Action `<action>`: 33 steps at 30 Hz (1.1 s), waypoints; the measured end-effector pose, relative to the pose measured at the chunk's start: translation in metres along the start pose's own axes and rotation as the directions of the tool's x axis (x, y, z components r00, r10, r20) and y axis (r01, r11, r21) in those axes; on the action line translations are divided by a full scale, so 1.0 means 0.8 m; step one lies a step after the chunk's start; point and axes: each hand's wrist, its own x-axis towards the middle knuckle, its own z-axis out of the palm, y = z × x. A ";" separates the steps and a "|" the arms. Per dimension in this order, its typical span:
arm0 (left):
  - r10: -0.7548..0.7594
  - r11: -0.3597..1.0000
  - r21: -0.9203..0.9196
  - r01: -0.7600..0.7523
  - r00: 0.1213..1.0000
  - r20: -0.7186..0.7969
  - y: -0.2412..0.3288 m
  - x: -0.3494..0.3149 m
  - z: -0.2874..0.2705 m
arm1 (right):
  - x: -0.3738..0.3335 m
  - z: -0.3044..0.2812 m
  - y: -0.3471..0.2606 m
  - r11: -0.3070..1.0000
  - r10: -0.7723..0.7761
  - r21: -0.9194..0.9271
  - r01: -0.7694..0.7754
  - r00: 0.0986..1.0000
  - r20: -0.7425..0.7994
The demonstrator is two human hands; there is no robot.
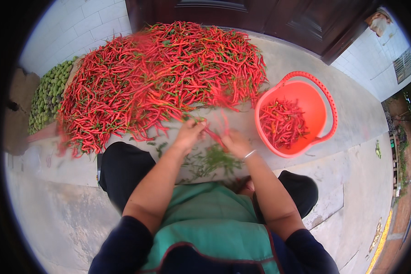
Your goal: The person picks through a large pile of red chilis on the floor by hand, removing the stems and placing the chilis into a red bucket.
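A broad heap of red chili peppers [192, 64] with green stems spreads over the concrete just beyond my hands. My left hand [190, 133] is closed, its fingertips pinching the stem end of a chili. My right hand [236, 143] is closed round red chilies [216, 137] that point toward the left hand; motion blurs them, so I cannot tell how many. Below the hands lies a loose pile of green stems [217, 160]. To the right stands a red plastic basket [316, 102] with an arched handle, partly filled with chilies [283, 123] showing little green.
Many green round fruits [52, 89] lie left of the heap, by a white tiled wall [89, 23]. A dark wooden door [278, 23] closes off the back. My knees [125, 169] flank the stem pile. Scattered leaves lie on the concrete floor [347, 150].
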 end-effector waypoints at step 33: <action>0.104 0.986 -0.135 -0.098 0.994 0.041 -0.004 -0.016 0.036 | 0.011 0.049 -0.022 0.204 0.371 0.961 -0.188 0.923 0.101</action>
